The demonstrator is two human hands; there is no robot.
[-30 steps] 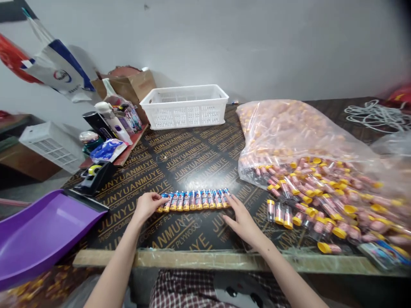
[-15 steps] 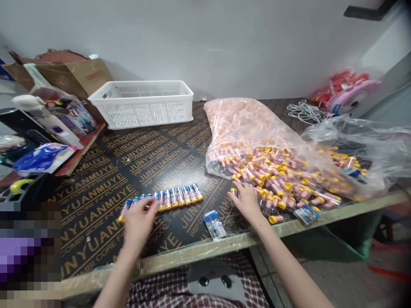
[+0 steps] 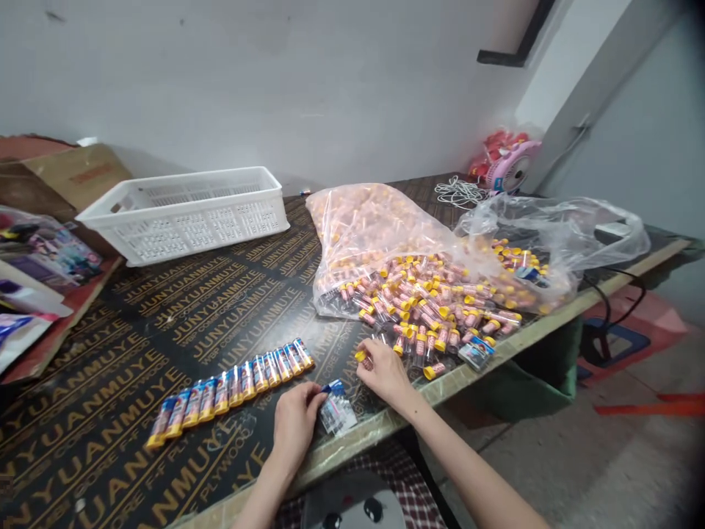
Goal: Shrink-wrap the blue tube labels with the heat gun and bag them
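Observation:
My left hand (image 3: 299,420) has its thumb and fingertips pinched on the blue edge of a small pile of printed clear plastic sleeves (image 3: 340,416) near the table's front edge. My right hand (image 3: 384,371) is closed on a small yellow-capped tube (image 3: 360,356), mostly hidden by the fingers. Beside that hand spreads a heap of clear tubes (image 3: 424,312) with yellow caps and pink contents. To the left, a slanting row of tubes (image 3: 228,388) wears blue printed sleeves, yellow ends toward me. Another sleeve pile (image 3: 476,353) lies right of the heap.
A large clear bag (image 3: 374,220) full of tubes lies behind the heap, with another plastic bag (image 3: 551,228) to its right. A white basket (image 3: 192,217) stands at the back left. Further back right are a white cable (image 3: 461,192) and a pink fan (image 3: 515,167).
My left hand has left the row of sleeved tubes and moved to the sleeve pile. My right hand has taken a tube from the heap's edge. The view has turned right.

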